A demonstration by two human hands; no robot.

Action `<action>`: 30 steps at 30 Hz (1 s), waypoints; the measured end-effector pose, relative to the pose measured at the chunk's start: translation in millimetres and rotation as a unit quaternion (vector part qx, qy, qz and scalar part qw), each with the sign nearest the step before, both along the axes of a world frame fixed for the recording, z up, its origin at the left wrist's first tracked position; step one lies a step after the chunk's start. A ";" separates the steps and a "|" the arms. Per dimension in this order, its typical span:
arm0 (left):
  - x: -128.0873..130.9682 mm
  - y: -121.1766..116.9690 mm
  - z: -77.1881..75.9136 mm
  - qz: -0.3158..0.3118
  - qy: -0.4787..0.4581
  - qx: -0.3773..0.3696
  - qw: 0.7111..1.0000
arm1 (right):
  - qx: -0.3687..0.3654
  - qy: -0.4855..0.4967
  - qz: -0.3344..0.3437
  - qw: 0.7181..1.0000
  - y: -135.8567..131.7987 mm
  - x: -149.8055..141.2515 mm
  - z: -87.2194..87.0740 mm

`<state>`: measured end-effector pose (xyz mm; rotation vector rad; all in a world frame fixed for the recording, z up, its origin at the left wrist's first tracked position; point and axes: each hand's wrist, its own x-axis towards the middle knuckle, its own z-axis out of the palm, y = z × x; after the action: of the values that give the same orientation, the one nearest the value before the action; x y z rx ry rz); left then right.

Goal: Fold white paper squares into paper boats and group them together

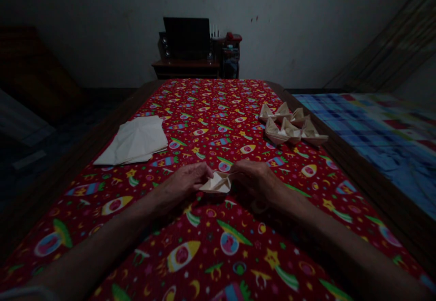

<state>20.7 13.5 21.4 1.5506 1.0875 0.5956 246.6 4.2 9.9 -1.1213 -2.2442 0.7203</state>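
Observation:
A small folded paper boat point(218, 183) lies between my two hands, at the middle of the red patterned cloth. My left hand point(187, 179) pinches its left end with thumb and fingers. On the opposite end, my right hand point(254, 178) is closed around the paper's right tip, its fingertips partly hidden behind the knuckles. Several finished paper boats point(289, 128) stand in two rows at the right edge of the cloth. A stack of creased white paper sheets point(139, 139) rests to the left, beyond my left hand.
The red cloth point(211, 237) covers a long table with a dark wooden edge point(112, 128). Past its far end stand a monitor point(186, 37) and speakers on a small desk point(185, 64). To the right is a bed with a blue checked cover point(334, 119).

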 end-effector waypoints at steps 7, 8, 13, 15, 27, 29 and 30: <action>2.9 -1.6 -11.1 0.003 0.014 -0.022 1.000 | 0.023 -0.006 0.022 0.999 -2.4 -3.9 3.0; 3.6 -2.9 -12.2 -0.003 0.044 0.004 0.999 | 0.019 0.007 0.027 0.999 -4.3 -6.4 3.0; 6.3 -4.9 -9.8 0.043 0.075 0.092 0.992 | -0.048 0.143 -0.052 0.987 -10.8 -24.3 2.9; 6.6 -3.2 -7.5 0.080 0.030 0.073 0.994 | -0.093 0.155 -0.085 0.980 -11.6 -29.5 3.4; 7.6 -1.4 -7.7 0.104 -0.004 0.061 0.993 | -0.042 -0.001 -0.125 0.991 -14.6 -32.9 3.6; 7.8 -1.5 -6.3 0.098 -0.025 0.058 0.993 | -0.046 -0.012 -0.124 0.991 -13.9 -32.5 4.2; 7.8 -1.9 -5.9 0.091 -0.038 0.044 0.994 | -0.049 -0.012 -0.123 0.991 -13.7 -32.4 4.7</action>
<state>28.4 11.7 15.5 1.5012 1.1657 0.8300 214.1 -9.5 14.5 -1.4299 -2.0601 0.7238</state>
